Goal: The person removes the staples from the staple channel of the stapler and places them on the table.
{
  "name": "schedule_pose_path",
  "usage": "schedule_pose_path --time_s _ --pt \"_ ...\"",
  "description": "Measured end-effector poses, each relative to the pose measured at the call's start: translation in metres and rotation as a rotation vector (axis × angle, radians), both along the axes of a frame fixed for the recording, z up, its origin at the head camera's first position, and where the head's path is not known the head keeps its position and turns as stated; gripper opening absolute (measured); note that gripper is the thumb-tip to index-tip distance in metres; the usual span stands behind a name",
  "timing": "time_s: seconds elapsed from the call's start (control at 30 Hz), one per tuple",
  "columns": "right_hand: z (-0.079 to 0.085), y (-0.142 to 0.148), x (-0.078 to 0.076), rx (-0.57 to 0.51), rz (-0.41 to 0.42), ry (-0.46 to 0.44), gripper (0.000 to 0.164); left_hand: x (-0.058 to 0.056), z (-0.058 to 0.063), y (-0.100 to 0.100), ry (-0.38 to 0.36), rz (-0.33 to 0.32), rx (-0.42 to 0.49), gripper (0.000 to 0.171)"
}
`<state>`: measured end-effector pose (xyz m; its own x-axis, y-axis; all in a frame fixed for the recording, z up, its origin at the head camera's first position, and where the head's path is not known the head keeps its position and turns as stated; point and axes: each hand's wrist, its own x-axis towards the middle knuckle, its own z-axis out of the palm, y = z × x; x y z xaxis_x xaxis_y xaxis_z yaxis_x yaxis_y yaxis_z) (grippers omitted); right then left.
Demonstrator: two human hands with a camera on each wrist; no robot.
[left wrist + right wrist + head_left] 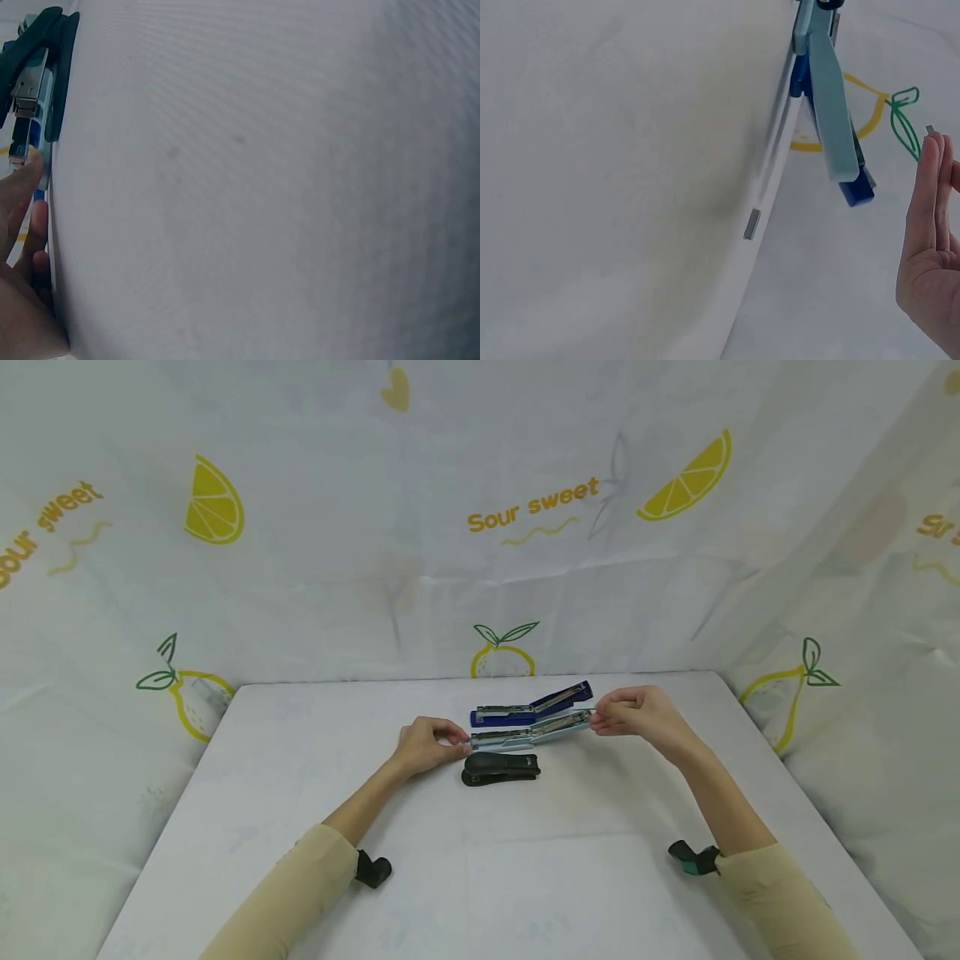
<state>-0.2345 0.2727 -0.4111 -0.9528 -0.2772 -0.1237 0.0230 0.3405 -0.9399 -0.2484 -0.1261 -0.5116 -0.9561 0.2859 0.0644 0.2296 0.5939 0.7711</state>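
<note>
1. Left hand (429, 747) pinches the pale stapler (534, 737), spread open between navy stapler (523, 720) and black stapler (501, 767).
2. Right hand (636, 718) pinches a grey sliver (930, 129); careful, a slack pinch could drop it!

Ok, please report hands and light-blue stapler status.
Left hand grips light-blue stapler, opened. Right hand pinches small silver piece. Black stapler near, seems no obstacle.

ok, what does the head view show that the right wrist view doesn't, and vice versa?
Only head: left hand, sleeves, lemon-slice prints, "Sour sweet" lettering, black stapler in full.
Only right wrist, clearly: grey strip lying on the table, grey sliver at the fingertips of the right hand.
Both: right hand, light-blue stapler, dark-blue stapler, table.
</note>
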Motion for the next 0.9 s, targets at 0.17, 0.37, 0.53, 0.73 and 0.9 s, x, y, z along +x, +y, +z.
schedule_pose_path --time_s 0.17,0.37,0.53,0.73,0.9 --pt "-0.005 0.018 -0.002 0.016 -0.04 -0.021 0.041 0.0 -0.001 0.0 0.005 -0.001 -0.004 0.019" --pt "-0.011 0.033 -0.003 0.068 -0.066 -0.057 0.042 -0.001 0.0 0.0 -0.009 0.0 -0.006 0.019" --pt "-0.016 0.042 -0.005 0.092 -0.062 -0.07 0.044 -0.001 0.001 0.0 -0.017 0.011 -0.009 0.018" --pt "-0.024 0.048 -0.006 0.096 -0.034 -0.114 0.042 -0.002 -0.002 0.001 -0.016 0.01 -0.009 0.018" --pt "-0.029 0.051 -0.009 0.131 0.011 -0.151 0.044 0.0 -0.001 0.001 -0.019 0.012 0.009 0.017"
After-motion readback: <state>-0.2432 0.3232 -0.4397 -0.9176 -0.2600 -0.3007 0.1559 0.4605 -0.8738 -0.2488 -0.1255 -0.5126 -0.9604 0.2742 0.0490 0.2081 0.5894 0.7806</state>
